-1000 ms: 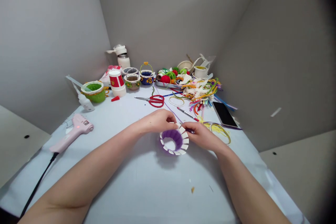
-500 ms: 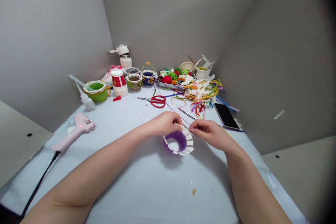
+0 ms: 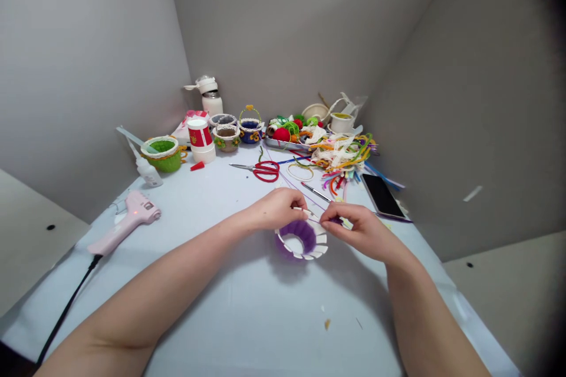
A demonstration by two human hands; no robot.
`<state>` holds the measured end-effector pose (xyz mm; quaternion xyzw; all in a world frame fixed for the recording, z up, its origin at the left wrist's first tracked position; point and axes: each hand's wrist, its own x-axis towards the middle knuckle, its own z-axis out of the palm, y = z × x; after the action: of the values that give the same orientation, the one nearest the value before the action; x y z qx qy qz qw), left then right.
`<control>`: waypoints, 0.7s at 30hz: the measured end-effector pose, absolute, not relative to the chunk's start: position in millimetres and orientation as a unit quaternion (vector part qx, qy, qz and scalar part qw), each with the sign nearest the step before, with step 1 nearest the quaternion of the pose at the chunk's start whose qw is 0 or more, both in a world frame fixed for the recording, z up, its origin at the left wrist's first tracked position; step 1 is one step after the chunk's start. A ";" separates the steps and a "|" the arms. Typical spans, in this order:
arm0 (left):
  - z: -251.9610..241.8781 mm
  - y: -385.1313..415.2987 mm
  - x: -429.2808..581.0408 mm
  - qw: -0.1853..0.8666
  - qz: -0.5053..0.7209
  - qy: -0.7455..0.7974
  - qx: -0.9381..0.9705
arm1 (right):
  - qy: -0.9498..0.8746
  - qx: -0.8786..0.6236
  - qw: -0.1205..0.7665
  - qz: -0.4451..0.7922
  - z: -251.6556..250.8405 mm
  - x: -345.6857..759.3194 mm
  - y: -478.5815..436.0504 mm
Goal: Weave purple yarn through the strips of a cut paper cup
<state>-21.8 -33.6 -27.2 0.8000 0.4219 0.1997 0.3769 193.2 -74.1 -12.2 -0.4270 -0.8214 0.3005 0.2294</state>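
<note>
A cup with a purple wrapped wall and white flared tabs around its rim point(image 3: 316, 247) is at the middle of the table, its opening facing up toward me. My left hand point(image 3: 280, 208) pinches the cup's far left rim. Close to the far right rim, my right hand point(image 3: 356, 228) has its thumb and index finger pressed together on a thin purple yarn point(image 3: 313, 194). This yarn runs back across the table toward the scissors. Whatever lies under the curled fingers of my right hand is mostly hidden.
Red-handled scissors point(image 3: 265, 171), a pen point(image 3: 316, 191) and a phone point(image 3: 382, 195) lie beyond my hands. A pink glue gun point(image 3: 126, 221) rests at left with its cord. Small baskets point(image 3: 250, 131), a red paper cup point(image 3: 200, 134) and colourful yarn point(image 3: 340, 153) line the back.
My right hand has shifted slightly right and down, and its fingers have turned a little at the rim. My left hand keeps its hold, and the cup has barely moved.
</note>
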 end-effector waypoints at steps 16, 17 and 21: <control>-12.0 -35.9 -29.5 0.377 0.150 0.448 0.797 | -0.803 -0.437 0.199 0.354 -34.8 177.4 -63.4; -12.0 -36.4 -28.5 0.378 0.156 0.444 0.797 | -0.802 -0.434 0.204 0.357 -36.4 176.8 -63.0; -15.0 -36.5 -26.0 0.341 0.143 0.443 0.817 | -0.796 -0.435 0.215 0.362 -39.3 178.5 -61.3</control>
<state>-26.0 -36.5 -15.0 0.8167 0.4431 0.1432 0.3409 178.5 -61.3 -39.3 -0.4348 -0.7960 0.3621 0.2151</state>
